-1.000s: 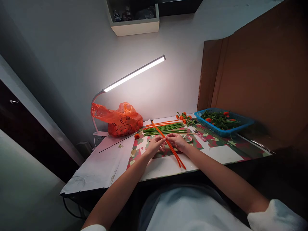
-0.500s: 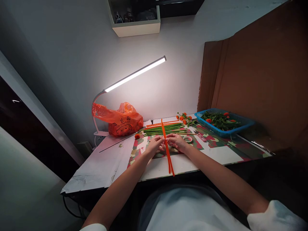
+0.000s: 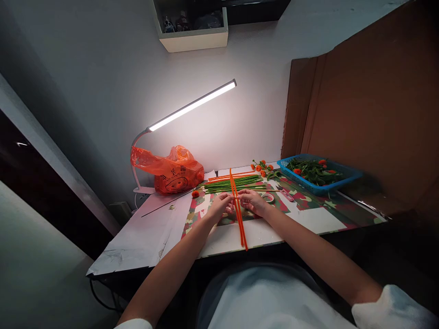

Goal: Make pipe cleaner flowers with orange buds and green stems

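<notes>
Orange pipe cleaners stand lengthwise between my hands, their lower ends fanned slightly apart above the table's front edge. My left hand pinches them near the middle from one side. From the other side my right hand grips them at the same height, its fingers closed. Behind the hands lie several green pipe cleaners in a bundle, with more orange ones beyond. A roll of tape rests just right of my right hand, and pink-handled pliers or cutters lie farther right.
A blue basket of leafy orange flowers stands at the right, by a cardboard panel. Loose orange flowers lie at the back. On the left are an orange plastic bag, a lit desk lamp and a thin dark stick.
The orange pipe cleaners have spread a little apart at their upper part between my fingers. Both hands stay in nearly the same place.
</notes>
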`<state>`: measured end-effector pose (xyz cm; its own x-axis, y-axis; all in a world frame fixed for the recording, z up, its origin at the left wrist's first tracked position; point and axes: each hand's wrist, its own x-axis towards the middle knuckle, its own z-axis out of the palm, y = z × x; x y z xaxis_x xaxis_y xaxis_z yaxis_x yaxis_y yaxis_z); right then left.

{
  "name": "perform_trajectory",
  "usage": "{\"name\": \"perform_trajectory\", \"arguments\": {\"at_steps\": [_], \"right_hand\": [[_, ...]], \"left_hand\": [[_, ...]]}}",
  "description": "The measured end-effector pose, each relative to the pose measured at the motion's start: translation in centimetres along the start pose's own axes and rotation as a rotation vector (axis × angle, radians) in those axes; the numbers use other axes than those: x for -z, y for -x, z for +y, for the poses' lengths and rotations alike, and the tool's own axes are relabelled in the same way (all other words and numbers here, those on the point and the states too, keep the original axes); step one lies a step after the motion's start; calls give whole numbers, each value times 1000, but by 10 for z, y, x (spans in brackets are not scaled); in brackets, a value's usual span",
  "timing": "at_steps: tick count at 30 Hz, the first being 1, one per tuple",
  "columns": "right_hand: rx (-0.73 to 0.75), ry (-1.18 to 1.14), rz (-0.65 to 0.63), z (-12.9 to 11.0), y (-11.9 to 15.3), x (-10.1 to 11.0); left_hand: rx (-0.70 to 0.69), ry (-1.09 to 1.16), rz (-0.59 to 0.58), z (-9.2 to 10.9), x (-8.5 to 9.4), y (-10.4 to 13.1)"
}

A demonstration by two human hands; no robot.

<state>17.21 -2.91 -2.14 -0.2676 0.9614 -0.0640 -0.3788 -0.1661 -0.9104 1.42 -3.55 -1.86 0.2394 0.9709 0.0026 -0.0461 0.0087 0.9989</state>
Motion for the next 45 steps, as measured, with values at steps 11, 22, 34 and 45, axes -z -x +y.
{"name": "perform_trajectory", "arguments": {"at_steps": [11,22,34,45], "right_hand": [[36,-108,11,-7,-3,10],[89,-200,10,-15,-1,12],[-11,-272,38,-19,1,12],[238,545,22,-3,5,5]], "left_hand": [[-10,205,94,20,12,1],[12,663,191,44,35,7],[100,579,185,39,39,0],[219,553,84,30,41,-5]]}}
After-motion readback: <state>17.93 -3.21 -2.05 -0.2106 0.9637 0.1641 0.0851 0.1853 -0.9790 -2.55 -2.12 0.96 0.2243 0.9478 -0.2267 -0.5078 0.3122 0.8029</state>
